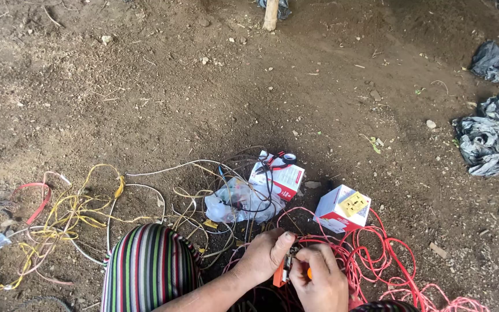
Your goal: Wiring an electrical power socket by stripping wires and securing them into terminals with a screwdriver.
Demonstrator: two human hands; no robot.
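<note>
both hands meet low over bare dirt: left hand (268, 254) and right hand (317, 277) pinch a small orange-and-white part (280, 273) between fingertips. red wire (376, 260) loops around them; two small boxes (342, 208) just beyond. packed earth floor (203, 75), pebbles, black plastic (492, 136) at far right.

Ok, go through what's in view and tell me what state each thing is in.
Left hand: closed on a small orange part.
Right hand: fingers pinching the same part.
Red wire: loose, tangled on the dirt.
Yellow wire: tangled.
Two small boxes: closed, one tilted.
Plastic bag: crumpled.
</note>
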